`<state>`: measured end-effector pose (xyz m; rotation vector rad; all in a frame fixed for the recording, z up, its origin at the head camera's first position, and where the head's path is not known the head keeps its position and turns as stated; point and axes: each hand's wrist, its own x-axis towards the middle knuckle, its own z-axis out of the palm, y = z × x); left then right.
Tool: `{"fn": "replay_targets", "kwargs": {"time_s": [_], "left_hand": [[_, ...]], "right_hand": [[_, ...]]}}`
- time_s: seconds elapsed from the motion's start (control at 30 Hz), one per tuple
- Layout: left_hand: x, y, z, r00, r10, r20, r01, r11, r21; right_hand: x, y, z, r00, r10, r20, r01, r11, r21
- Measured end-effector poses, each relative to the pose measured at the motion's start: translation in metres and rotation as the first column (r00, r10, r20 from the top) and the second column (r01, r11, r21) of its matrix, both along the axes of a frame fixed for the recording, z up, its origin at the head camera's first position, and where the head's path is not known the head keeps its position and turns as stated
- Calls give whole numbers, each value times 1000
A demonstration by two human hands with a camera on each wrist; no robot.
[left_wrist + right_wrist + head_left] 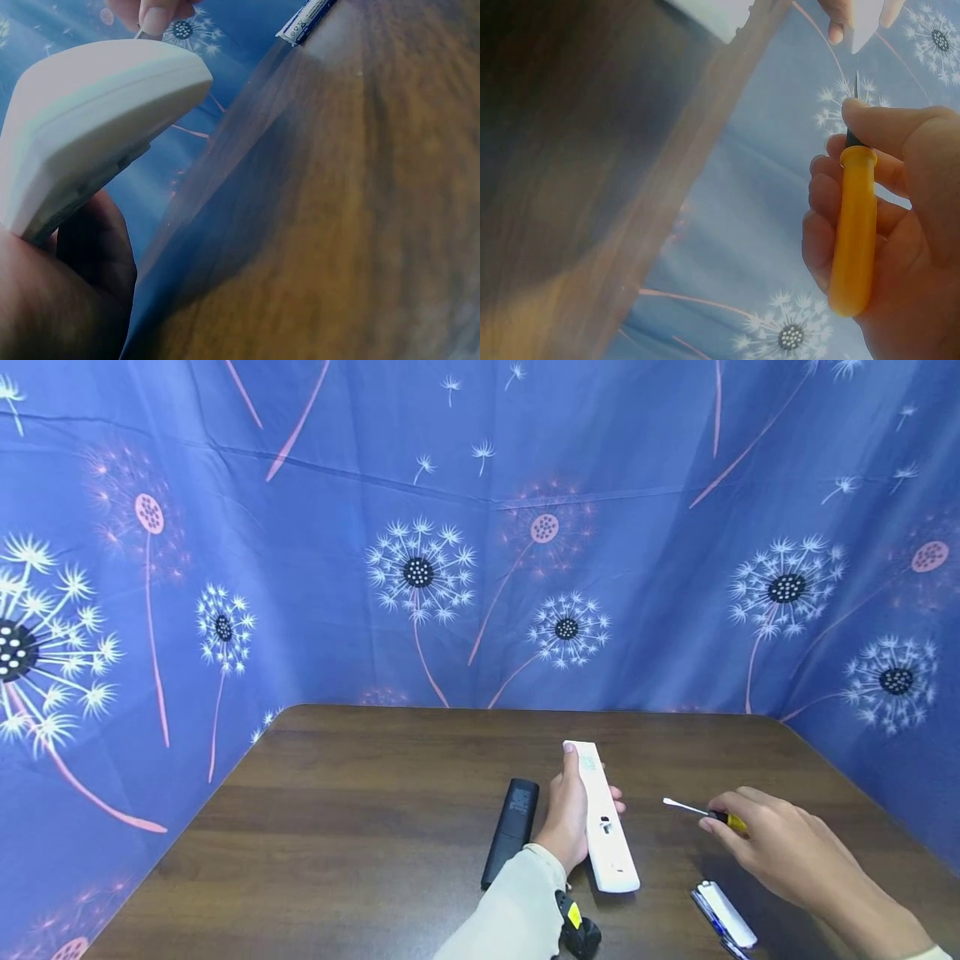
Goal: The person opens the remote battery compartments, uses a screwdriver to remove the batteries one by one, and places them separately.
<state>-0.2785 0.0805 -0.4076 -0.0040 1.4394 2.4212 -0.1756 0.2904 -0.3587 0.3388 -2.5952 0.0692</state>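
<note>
A long white remote control (602, 822) is gripped by my left hand (567, 814), with the thumb along its near side and fingertips showing at the far side. Its back faces up, showing a label and a small opening lower down. My right hand (780, 843) holds a screwdriver with a yellow handle (855, 232) and black collar; the metal shaft (684, 807) points left toward the remote, apart from it. In the left wrist view the white remote (112, 97) is seen from its end, and part of my right hand (161, 13) shows beyond.
A black remote (512, 831) lies on the brown wooden table (360, 810), left of my left hand. Near the front right lie a white cover (727, 914) and blue batteries (712, 920). A blue dandelion-print cloth (480, 527) hangs behind the table.
</note>
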Motion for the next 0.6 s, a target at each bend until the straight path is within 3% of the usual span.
{"fn": "replay_targets", "kwargs": {"time_s": [0.3, 0.6], "left_hand": [[-3, -1, 2, 1000, -7, -19, 7, 1000, 14], [1, -1, 0, 1000, 15, 7, -15, 1000, 8]], "right_hand": [[1, 11, 14, 990, -71, 124, 74, 997, -21], [8, 24, 9, 979, -115, 166, 120, 993, -20]]}}
